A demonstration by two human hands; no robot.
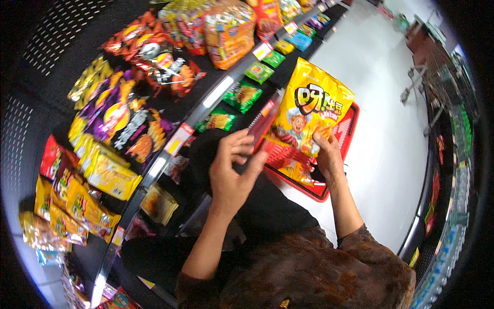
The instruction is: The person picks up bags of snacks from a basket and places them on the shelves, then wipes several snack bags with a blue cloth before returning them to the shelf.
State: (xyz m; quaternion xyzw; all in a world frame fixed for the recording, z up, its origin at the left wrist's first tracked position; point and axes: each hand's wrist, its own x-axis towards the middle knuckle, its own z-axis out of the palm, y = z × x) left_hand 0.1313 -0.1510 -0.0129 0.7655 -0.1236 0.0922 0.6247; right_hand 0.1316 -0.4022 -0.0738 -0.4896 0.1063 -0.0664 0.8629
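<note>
A yellow snack bag with a printed cartoon chef is held upright by its lower right corner, with my right hand shut on it. Beneath it, a red plastic shopping basket stands on the floor. Partly hidden inside the basket lies an orange and yellow packet. My left hand is slightly blurred, left of the bag and near the basket's left side. Its fingers are apart and nothing shows in its grasp.
To the left, a black shelf carries purple chip bags, red chip bags and yellow packets. Green packets lie on a lower shelf. White floor runs along the right, with a shopping cart farther off.
</note>
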